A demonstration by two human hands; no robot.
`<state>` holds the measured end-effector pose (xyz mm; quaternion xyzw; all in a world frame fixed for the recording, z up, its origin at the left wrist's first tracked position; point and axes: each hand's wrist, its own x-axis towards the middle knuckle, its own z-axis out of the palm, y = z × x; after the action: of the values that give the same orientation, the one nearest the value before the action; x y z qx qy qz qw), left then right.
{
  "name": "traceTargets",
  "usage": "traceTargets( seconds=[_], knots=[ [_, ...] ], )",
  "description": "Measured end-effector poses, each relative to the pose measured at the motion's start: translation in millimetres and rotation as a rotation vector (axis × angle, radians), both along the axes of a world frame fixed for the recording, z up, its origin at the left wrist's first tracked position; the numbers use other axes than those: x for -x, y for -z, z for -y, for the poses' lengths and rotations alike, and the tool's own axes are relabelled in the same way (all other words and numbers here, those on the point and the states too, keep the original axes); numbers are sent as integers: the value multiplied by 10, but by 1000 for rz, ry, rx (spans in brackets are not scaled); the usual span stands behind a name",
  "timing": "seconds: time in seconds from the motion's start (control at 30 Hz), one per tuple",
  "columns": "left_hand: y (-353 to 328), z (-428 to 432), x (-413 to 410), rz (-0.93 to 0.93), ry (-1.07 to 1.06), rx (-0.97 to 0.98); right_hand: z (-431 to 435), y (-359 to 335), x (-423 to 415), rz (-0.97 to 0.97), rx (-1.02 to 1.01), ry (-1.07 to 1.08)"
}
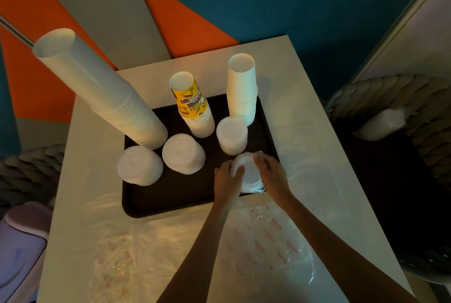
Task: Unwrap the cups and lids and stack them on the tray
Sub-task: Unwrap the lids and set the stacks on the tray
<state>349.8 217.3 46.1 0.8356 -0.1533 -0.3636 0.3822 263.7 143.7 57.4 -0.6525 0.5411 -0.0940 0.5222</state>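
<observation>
The step in hand is the unwrapping of a lid stack (247, 173), which sits at the near right corner of the tray (170, 195). The left hand (228, 175) grips it from the left, fingers curled round its side. The right hand (271, 173) grips it from the right, fingertips pinching at its far edge, where the clear wrap (259, 189) also shows. The wrap bunches at the near side of the stack too, so the stack looks only partly freed.

The next move probably calls for one hand to hold the lids steady while the other peels the film off. The bare stack can then stand beside the others without knocking them.

The count on the tray:
- There are three cup stacks: a tall white one (102, 90) leaning at the far left, a yellow-topped one (192, 104) in the middle, and a white one (241, 87) at the far right.
- There are four lid stacks: three standing free (139, 165) (183, 153) (231, 135), plus the one being held.

On the table (292, 97), near the person, lie at least two empty wrappers with red print (268, 234) (114, 254). Further film right of the tray is too faint to count.
</observation>
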Motion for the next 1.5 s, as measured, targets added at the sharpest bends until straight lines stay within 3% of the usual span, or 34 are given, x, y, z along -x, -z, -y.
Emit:
traceTargets(
  seconds=[0.23, 0.43, 0.6, 0.73, 0.87, 1.03, 1.2, 1.27, 1.37, 1.5],
  knots=[
    [-353, -96, 151, 69, 131, 90, -15, -246, 186, -20, -163, 107],
    [-554, -117, 367, 176, 232, 167, -56, -345, 307, 140, -429, 304],
    [-605, -152, 533, 108, -28, 319, -64, -325, 369, 230, -673, 559],
    [-602, -136, 589, 186, -102, 235, -147, -225, 378, 353, -802, 562],
    [-641, -130, 598, 186, -153, 364, -183, -300, 369, 423, -885, 558],
    [-624, -125, 446, 135, -261, 403, -147, -327, 412, 508, -885, 555],
    [-513, -144, 442, 50, -302, 284, -197, -424, 370, 659, -907, 494],
    [-500, -134, 495, 79, -220, 214, -213, -424, 319, 695, -860, 548],
    [-512, -154, 526, 127, -73, 89, -207, -468, 345, 729, -972, 629],
    [-642, -215, 451, 306, -146, 246, -110, -542, 438, 621, -797, 733]
  ],
)
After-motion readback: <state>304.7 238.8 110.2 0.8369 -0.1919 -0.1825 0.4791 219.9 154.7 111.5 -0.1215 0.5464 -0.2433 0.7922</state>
